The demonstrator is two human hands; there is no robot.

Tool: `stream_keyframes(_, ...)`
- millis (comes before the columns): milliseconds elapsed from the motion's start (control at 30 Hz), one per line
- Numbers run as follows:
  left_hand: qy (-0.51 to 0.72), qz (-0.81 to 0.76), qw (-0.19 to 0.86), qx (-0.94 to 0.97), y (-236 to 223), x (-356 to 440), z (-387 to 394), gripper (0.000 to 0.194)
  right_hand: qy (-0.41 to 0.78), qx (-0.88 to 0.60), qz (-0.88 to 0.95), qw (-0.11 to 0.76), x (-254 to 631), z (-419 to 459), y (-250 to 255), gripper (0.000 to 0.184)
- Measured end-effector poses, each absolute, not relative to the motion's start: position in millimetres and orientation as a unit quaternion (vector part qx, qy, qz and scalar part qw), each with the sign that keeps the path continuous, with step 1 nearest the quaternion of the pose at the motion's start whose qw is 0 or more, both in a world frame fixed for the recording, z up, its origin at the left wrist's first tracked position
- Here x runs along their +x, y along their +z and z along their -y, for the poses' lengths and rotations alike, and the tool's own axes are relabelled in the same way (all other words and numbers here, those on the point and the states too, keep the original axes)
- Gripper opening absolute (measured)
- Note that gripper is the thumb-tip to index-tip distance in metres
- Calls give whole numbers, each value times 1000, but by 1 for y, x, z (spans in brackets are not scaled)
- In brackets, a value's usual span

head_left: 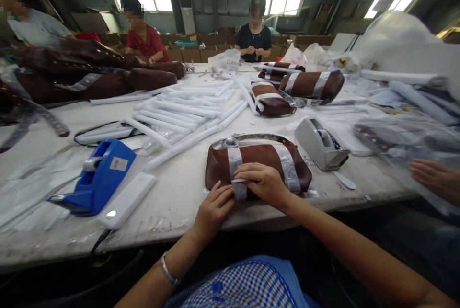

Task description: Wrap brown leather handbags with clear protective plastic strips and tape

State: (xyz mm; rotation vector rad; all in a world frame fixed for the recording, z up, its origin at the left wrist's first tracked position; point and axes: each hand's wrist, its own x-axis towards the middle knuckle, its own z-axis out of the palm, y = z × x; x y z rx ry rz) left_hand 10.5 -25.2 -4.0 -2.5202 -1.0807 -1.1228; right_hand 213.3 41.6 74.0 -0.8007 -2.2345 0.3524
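A brown handbag [257, 157] lies on the table edge right in front of me, with two pale wrapping strips around its body and its handle, in clear wrap, along the top. My right hand [264, 182] reaches over its front, fingers pointing left and closed at the left-hand strip [235, 157]; a bit of white shows under the fingertips. Against the lower left front of the bag rests my left hand [215, 207], fingers stretched toward the same strip. Its thumb is hidden.
A blue tape dispenser [104, 174] and a white power bank-like box [127, 200] stand left; a grey tape dispenser [319, 145] stands right. Behind lie white rolled tubes [172, 111], wrapped brown bags [312, 85] and a brown bag pile [93, 71]. Another person's hand [436, 178] is at right.
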Motion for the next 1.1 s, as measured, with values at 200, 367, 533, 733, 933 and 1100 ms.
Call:
stream_keyframes(200,-409,360,78,-835,-3,10,24,21,74,-352,865,351,204,-73,59,2)
stream_keyframes(367,-402,367,99,-833,-1,11,22,20,61,-378,855,350,203,-78,54,12)
stream_keyframes(533,-340,390,121,-847,4,14,22,42,37,-416,842,342,199,-81,55,16)
stream_keyframes(733,-326,431,85,-837,10,22,21,55,16,-426,843,329,204,-86,61,21)
stream_keyframes(933,-346,433,103,-826,6,24,21,59,-80,-495,789,356,317,-103,83,26)
stream_keyframes(1100,-312,438,127,-833,-1,20,20,56,19,-735,562,378,448,-128,96,28)
